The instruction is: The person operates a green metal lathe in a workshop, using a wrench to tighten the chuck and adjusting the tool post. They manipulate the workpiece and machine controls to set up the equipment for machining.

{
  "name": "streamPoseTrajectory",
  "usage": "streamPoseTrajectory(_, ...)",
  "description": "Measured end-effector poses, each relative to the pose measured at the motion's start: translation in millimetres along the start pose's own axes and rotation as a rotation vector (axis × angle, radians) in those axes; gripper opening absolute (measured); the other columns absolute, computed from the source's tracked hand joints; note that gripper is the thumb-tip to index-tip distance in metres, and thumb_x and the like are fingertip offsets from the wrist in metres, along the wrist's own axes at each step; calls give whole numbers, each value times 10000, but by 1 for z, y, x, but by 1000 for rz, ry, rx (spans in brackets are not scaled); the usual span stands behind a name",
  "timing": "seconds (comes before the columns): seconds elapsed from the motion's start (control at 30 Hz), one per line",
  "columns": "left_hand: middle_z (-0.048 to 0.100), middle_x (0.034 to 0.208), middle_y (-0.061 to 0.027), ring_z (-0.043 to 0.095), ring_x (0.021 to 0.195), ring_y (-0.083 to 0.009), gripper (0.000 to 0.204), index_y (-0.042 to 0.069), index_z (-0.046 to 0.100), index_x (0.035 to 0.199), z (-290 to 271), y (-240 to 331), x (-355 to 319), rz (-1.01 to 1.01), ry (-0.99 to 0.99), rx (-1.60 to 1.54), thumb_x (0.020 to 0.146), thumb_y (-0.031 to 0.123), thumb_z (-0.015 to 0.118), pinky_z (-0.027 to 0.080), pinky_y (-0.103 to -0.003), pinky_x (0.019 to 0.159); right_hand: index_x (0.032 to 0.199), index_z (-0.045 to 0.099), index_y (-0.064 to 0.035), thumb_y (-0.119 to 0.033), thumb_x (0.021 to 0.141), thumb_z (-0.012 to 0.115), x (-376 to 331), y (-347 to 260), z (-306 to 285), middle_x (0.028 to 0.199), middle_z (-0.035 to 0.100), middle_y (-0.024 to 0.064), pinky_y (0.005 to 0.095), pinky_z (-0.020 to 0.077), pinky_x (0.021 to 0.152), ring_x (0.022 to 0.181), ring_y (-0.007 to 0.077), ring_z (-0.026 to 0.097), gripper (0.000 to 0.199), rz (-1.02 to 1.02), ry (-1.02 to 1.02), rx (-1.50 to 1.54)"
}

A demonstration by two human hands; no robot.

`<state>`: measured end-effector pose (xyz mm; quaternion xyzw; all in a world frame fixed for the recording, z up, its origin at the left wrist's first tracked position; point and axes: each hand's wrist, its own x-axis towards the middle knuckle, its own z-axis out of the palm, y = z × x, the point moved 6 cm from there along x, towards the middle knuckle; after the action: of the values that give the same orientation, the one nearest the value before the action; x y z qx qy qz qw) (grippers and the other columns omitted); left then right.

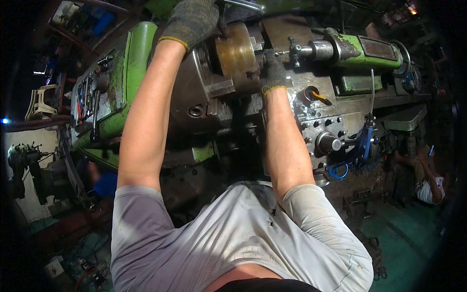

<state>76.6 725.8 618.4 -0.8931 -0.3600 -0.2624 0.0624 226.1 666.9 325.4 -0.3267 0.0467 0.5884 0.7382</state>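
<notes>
I stand over a green lathe and look down along both bare forearms. My left hand, in a dark knit glove with a yellow cuff, is closed over the top of the round metal chuck, gripping a shiny metal bar that sticks out to the right. My right hand, gloved the same way, presses against the chuck's right face with its fingers curled on the rim. The fingertips are hidden behind the chuck.
The green tailstock points at the chuck from the right. Below it sits the carriage with a round knob and blue-handled tools. Another person crouches at the right on the green floor. Machinery stands at the left.
</notes>
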Motion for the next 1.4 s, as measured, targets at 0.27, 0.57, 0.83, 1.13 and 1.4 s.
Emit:
streamPoseTrajectory(0.27, 609, 1153, -239, 612, 1088, -444, 338, 105, 609, 1198, 2, -1, 2, 9, -4, -2, 872, 70, 530, 510, -533, 915, 1158, 649, -89, -281, 991, 712, -1, -6, -5, 954, 639, 60, 394, 523, 697, 837, 221, 617, 262, -21, -63, -98)
streamPoseTrajectory(0.57, 619, 1128, -232, 623, 1056, -446, 323, 103, 613, 1179, -2, 1, 1, -12, -18, 5, 868, 69, 535, 515, -535, 896, 1187, 671, -90, -206, 985, 720, 4, 1, -10, 1095, 697, 70, 434, 589, 827, 976, 240, 673, 238, 14, -186, 16)
streamPoseTrajectory(0.83, 616, 1130, -228, 617, 1070, -443, 342, 100, 615, 1187, -1, 2, -1, 35, 15, -2, 855, 73, 540, 515, -529, 902, 1208, 667, -100, -286, 1025, 664, 8, 7, -13, 1126, 702, 68, 433, 583, 836, 1016, 249, 666, 261, 64, -200, 4)
streamPoseTrajectory(1.13, 619, 1111, -228, 610, 1064, -449, 314, 86, 623, 1161, 0, -1, 3, -34, -24, -24, 860, 73, 533, 510, -535, 902, 1235, 661, -119, -276, 1032, 657, 21, 6, -23, 1100, 699, 56, 417, 564, 817, 1003, 232, 659, 257, 83, -235, 28)
streamPoseTrajectory(1.4, 594, 1014, -196, 610, 951, -361, 214, 40, 645, 1036, 3, -10, 4, 117, -21, -319, 861, 143, 576, 528, -425, 848, 1164, 665, -118, -235, 1027, 663, 18, 5, -18, 991, 702, 35, 349, 568, 724, 876, 202, 679, 180, 113, -391, 38)
